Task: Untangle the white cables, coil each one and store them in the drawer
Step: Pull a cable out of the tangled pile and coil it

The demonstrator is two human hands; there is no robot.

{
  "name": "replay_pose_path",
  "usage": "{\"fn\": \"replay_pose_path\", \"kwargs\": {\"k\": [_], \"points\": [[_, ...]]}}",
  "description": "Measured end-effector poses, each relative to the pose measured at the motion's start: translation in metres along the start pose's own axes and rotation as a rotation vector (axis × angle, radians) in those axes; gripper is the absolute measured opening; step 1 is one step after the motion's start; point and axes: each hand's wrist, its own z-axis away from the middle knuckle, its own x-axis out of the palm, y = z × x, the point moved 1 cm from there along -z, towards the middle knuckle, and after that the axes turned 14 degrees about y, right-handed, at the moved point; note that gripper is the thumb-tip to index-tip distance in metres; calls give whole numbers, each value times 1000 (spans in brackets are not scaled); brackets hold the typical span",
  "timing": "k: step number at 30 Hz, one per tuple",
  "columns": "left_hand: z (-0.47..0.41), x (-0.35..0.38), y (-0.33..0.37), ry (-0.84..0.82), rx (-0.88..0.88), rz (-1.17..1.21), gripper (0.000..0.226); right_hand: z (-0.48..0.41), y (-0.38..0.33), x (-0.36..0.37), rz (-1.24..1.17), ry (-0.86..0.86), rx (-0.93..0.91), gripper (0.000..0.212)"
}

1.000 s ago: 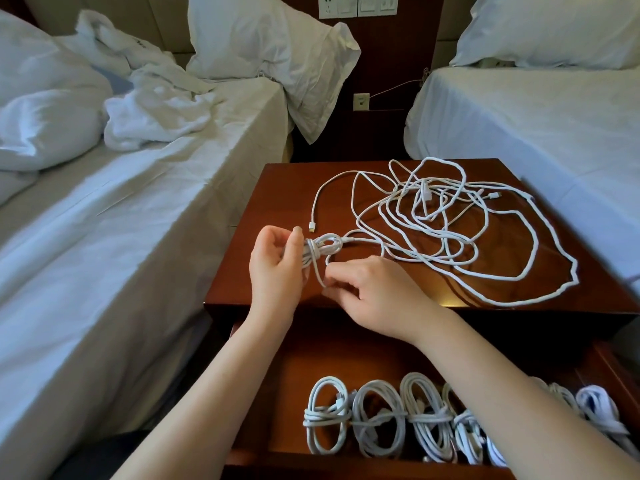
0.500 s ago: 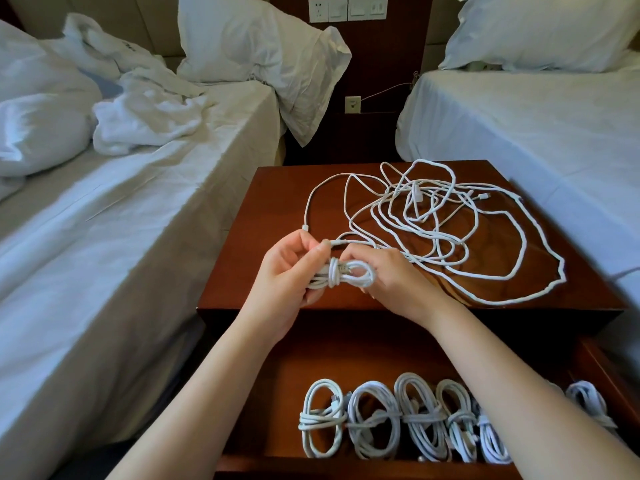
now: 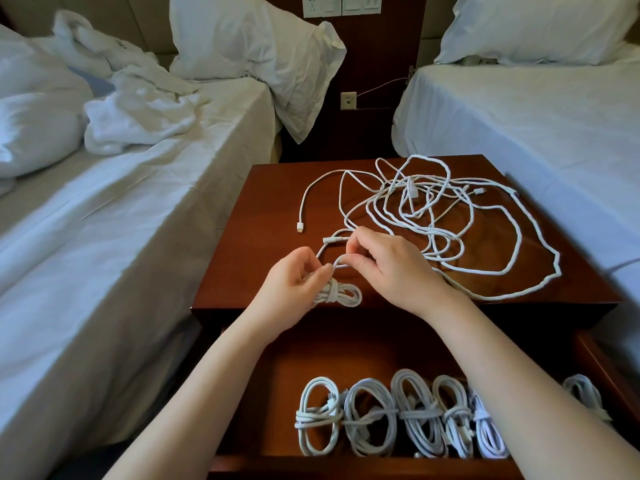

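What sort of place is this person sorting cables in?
Most likely a twin hotel room: a left bed and a right bed in white sheets, a wooden nightstand between them, and a switch panel on the wall behind.

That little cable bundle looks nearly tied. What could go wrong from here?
The right hand only pinches the loose strand; if it slips, the small coil held by the left hand may spring open. That strand runs close to the tangle on the nightstand, so a tug might snag it. The stored coils crowd the drawer; squeezing another in could loosen them.
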Motion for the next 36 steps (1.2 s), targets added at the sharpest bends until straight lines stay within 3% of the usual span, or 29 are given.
{"fn": "replay_pose_path", "kwargs": {"k": [6, 14, 23, 31, 36], "points": [[-5, 5, -6, 313, 51, -80, 12, 1, -13, 3, -48, 39, -45, 12], [-2, 3, 0, 554, -55, 233, 18, 5, -26, 17, -113, 72, -66, 9], [2, 5, 8, 420, -231, 650, 18, 8, -27, 26, -98, 271, -103, 12], [1, 0, 8, 534, -181, 795, 17, 4, -36, 29, -106, 341, -135, 11], [0, 4, 8, 354, -237, 805, 23, 4, -26, 26, -210, 320, -161, 12]]}}
